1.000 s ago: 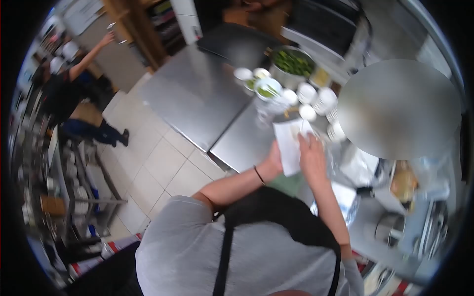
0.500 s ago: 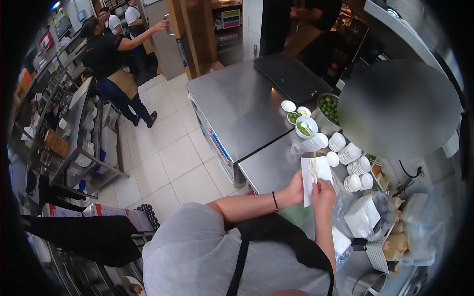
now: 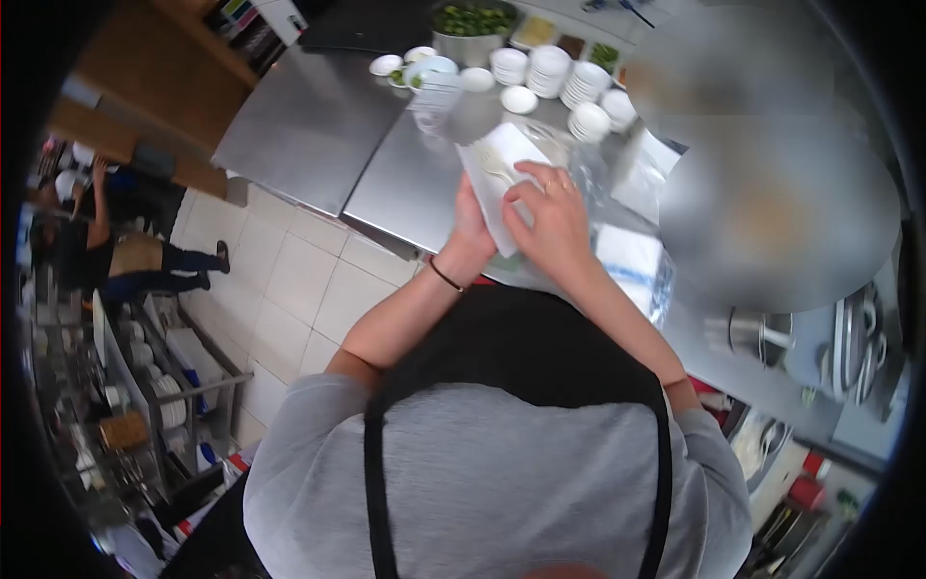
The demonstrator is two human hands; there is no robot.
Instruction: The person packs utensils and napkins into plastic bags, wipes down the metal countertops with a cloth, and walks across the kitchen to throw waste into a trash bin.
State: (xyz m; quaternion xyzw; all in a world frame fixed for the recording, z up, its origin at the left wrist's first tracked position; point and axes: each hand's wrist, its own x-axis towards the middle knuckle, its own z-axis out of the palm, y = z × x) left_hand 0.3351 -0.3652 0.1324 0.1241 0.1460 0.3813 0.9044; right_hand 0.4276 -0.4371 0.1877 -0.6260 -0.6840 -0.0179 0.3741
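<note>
A white napkin (image 3: 524, 147) is held above the steel counter's front edge, with a pale plastic fork (image 3: 492, 162) lying on it. My left hand (image 3: 472, 214) grips the napkin from its left side and from below; a dark band is round that wrist. Over the lower part of the napkin is my right hand (image 3: 550, 217), its thumb and fingers curled close together at the fork's handle end. The handle is partly hidden by these fingers. Just beyond the napkin, a small white bowl (image 3: 519, 99) stands on the counter.
Stacks of white bowls (image 3: 550, 70), a pot of green produce (image 3: 471, 29) and a light blue bowl (image 3: 430, 69) stand at the back. Plastic-wrapped white packs (image 3: 629, 259) lie to the right. A blurred round shape covers the right. A person (image 3: 135, 253) stands far left.
The view has swung and tilted. My right hand has gone from pinching the fork over the napkin to a more raised, curled pose at its handle end. My left hand still holds the napkin.
</note>
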